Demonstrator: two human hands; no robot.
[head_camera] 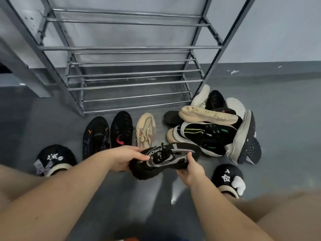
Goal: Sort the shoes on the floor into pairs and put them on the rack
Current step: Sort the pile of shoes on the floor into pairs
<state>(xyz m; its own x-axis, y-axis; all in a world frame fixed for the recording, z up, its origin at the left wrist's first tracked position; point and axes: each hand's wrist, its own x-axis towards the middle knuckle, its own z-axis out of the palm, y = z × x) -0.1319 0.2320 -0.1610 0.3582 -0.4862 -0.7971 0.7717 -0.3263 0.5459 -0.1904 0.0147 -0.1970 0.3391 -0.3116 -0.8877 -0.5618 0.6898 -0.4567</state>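
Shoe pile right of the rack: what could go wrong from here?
1. The pile is tangled and overlapping; pulling one shoe may topple others.
2. Several black shoes look alike, so the black shoe held in both hands, left hand and right hand, could be mispaired.
3. The rack has only thin bars; shoes might slip through.

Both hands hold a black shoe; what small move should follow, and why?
Probably set the black shoe down right of the beige shoe: both hands grip it, three singles already line the floor there, and its mate isn't clearly visible in the pile.
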